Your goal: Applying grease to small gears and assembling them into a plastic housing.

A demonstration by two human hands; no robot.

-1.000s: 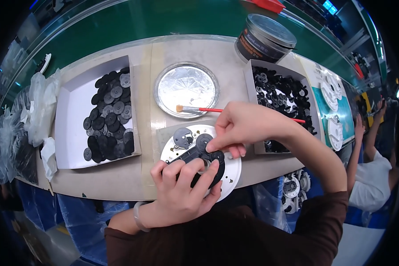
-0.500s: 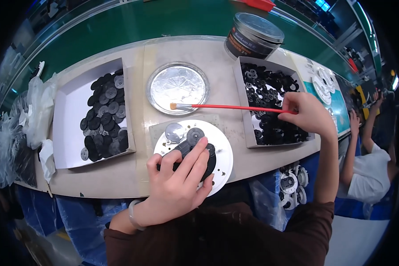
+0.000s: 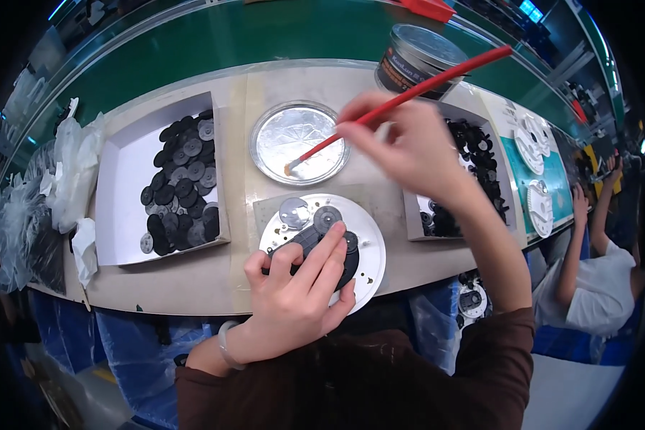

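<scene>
My right hand [image 3: 416,150], blurred by motion, pinches a red-handled paintbrush [image 3: 448,76] between thumb and fingers. The brush slants down to the left, its tan bristles at the round metal lid [image 3: 279,132], which has a shiny inner face. Nearer to me, a white round base plate [image 3: 371,261] carries a black gear assembly [image 3: 350,266] and a grey gear [image 3: 328,218]. My left hand [image 3: 294,297] is closed over the assembly, its fingers pressing from above and its thumb along the near side; the palm hides part of it.
A white box [image 3: 125,193] of dark gear discs stands left, another box [image 3: 451,237] of small black parts right. Behind it is a large tin [image 3: 426,50]. Plastic bags [image 3: 68,179] lie far left. White parts [image 3: 540,208] rest on a green mat, near another person's hand [image 3: 579,204].
My right hand has moved left and over the table, tilting the brush so its handle rises to the upper right. The view has shifted slightly; my left hand stays on the gear assembly.
</scene>
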